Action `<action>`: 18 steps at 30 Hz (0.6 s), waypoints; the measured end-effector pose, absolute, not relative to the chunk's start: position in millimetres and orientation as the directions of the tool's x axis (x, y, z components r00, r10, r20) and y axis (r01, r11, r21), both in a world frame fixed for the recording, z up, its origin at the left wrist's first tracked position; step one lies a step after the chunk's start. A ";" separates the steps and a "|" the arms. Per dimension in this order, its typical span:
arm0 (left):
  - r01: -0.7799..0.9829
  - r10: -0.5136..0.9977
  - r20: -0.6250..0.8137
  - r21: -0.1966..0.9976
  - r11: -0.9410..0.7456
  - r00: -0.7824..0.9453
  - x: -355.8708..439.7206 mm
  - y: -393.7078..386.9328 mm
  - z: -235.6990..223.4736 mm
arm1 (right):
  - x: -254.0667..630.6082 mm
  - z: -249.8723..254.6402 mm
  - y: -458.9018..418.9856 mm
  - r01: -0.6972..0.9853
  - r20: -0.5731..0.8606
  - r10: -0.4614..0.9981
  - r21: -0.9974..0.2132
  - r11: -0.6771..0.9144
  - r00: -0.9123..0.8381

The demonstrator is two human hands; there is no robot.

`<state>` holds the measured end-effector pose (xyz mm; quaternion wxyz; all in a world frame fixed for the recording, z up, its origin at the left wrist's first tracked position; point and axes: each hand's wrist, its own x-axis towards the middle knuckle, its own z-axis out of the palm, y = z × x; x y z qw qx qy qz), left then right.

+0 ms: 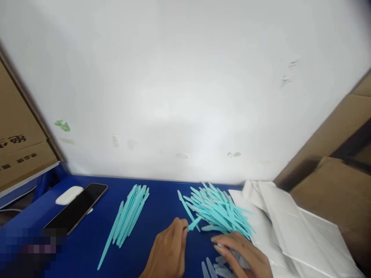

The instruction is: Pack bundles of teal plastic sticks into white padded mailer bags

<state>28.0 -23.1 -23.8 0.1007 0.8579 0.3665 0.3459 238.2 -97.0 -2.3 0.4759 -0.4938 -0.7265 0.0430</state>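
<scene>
Blue worktop [162,193], wall behind. Landmark: loose pile of teal plastic sticks [220,210], approx. centre-right.

L hand [169,251] sits just near-left of pile; its grip is pinched on one teal stick [193,224], thumb and forefinger at the near end, far end pointing into the pile.

R hand [245,256] lies flat just near of pile, fingers spread over pale clear pieces [213,268]; not clenched, nothing seen grasped.

Aligned bundle of teal sticks [129,216] lies well left of pile. Phone [78,208] and white oval item [68,195] further left. White bags [286,227] touch pile on its right. Cardboard boxes [17,150] at far left and right.

Handling, judged: sticks look thin, light, stiffish w/ some flex, smooth; likely slippery and prone to scatter. Best taken near one end or mid-length by fingertip pinch, singly.
</scene>
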 end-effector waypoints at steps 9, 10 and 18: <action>0.391 0.588 0.560 0.441 -0.808 0.584 27.3 -33.8 -23.4 | 243.3 7.9 -95.8 0.573 0.483 0.854 -0.762 0.301 0.195; 0.387 0.608 0.541 0.474 -0.791 0.581 27.7 -34.7 -21.9 | 242.8 8.1 -95.5 0.567 0.483 0.856 -0.764 0.308 0.185; 0.296 0.647 0.445 0.631 -0.717 0.619 30.6 -35.9 -22.6 | 239.0 6.3 -95.8 0.503 0.454 0.874 -0.804 0.318 0.173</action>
